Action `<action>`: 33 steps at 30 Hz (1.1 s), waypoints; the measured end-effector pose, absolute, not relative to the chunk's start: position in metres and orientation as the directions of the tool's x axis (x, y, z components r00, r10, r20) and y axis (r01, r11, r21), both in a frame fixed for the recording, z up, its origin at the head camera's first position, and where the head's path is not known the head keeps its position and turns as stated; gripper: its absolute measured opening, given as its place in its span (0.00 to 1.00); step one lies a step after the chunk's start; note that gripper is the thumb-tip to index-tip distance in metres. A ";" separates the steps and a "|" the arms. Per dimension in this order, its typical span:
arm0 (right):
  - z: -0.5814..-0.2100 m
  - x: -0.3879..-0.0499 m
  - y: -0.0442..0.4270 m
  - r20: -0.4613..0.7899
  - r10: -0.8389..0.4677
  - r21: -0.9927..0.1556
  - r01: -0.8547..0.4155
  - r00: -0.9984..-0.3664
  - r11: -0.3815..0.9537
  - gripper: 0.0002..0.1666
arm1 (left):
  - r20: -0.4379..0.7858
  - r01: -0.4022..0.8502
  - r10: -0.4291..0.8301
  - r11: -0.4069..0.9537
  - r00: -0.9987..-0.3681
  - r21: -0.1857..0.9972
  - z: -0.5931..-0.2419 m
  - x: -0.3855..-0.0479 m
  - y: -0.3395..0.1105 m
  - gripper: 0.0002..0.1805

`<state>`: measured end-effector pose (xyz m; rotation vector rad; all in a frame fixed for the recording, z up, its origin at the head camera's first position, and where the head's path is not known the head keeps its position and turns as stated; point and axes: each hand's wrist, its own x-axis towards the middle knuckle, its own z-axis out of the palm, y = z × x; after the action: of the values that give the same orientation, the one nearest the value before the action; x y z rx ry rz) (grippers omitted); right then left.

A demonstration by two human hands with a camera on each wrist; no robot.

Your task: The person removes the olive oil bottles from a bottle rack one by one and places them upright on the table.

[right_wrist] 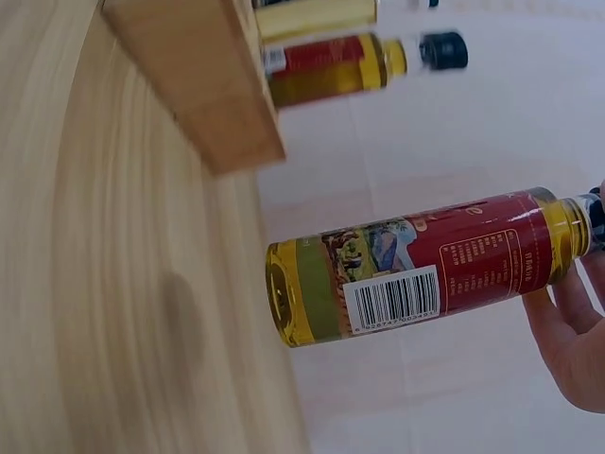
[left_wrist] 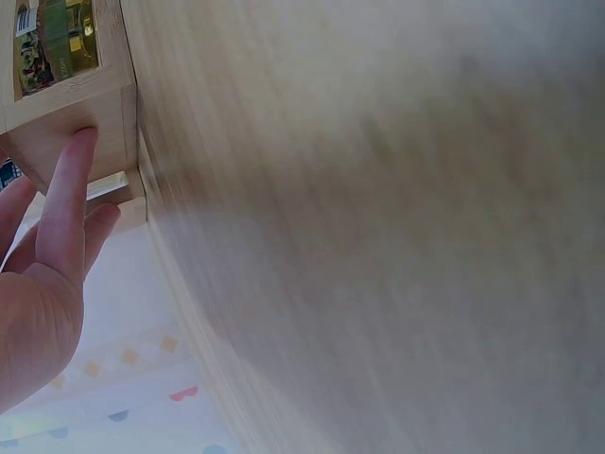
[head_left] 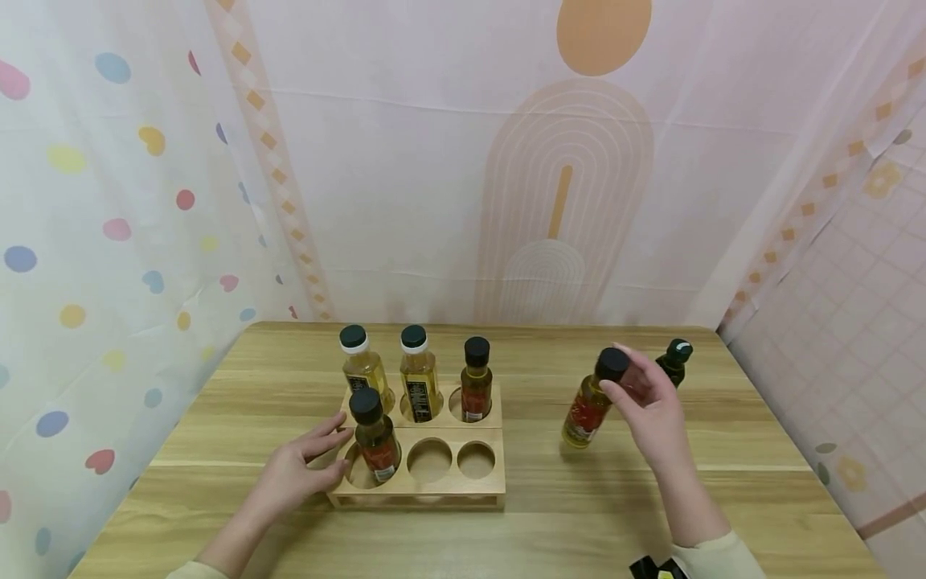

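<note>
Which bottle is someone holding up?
The red-labelled bottle in the right hand; four others sit in the rack, and a dark one shows behind that hand.

Four bottles (head_left: 419, 382) in rack (head_left: 486, 486), another bottle (head_left: 587, 412) at right

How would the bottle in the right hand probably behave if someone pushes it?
Tall and narrow, the bottle could tip if pushed near its black cap. Its round body would likely roll when lying on its side. The glossy surface may feel slippery.
</note>
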<state>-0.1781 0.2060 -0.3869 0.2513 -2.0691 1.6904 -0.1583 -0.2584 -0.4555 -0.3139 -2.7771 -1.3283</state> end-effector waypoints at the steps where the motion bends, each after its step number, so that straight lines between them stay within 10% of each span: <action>1: -0.388 -0.178 0.210 0.449 0.149 -0.881 -0.409 -0.881 0.236 0.27 | 0.131 0.203 0.161 0.612 -0.978 0.765 -0.455 -0.158 -0.258 0.25; 33: -0.400 -0.174 0.294 0.310 0.503 -0.948 -0.219 -0.807 0.232 0.25 | 0.138 0.207 0.158 0.618 -0.978 0.758 -0.457 -0.158 -0.258 0.25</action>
<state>-0.1743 0.2940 -0.3998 -0.2595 -1.9359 1.6282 -0.1581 -0.2581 -0.4568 -0.3126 -2.7734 -1.3111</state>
